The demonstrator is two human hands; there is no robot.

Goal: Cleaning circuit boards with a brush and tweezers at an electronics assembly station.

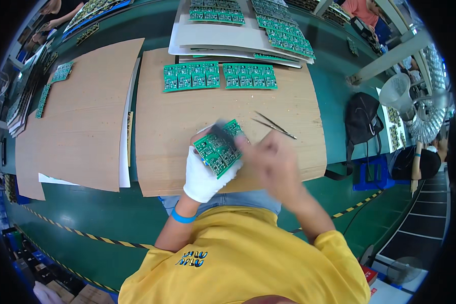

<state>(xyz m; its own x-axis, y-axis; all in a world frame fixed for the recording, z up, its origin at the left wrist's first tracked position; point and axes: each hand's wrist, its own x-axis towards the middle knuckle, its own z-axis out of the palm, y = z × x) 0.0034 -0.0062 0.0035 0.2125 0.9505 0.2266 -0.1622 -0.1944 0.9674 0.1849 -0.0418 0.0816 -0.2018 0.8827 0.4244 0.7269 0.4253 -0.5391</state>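
1. Our gloved left hand (203,175) grips a green circuit board (219,148), tilted up, likely for a clear look.
2. Our bare right hand (271,161) blurs at its right edge; grip unclear.
3. Tweezers (273,125) lie just beyond, within reach.

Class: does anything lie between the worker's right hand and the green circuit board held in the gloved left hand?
Nothing visible does: the blurred right hand already meets the green circuit board that the left hand holds.
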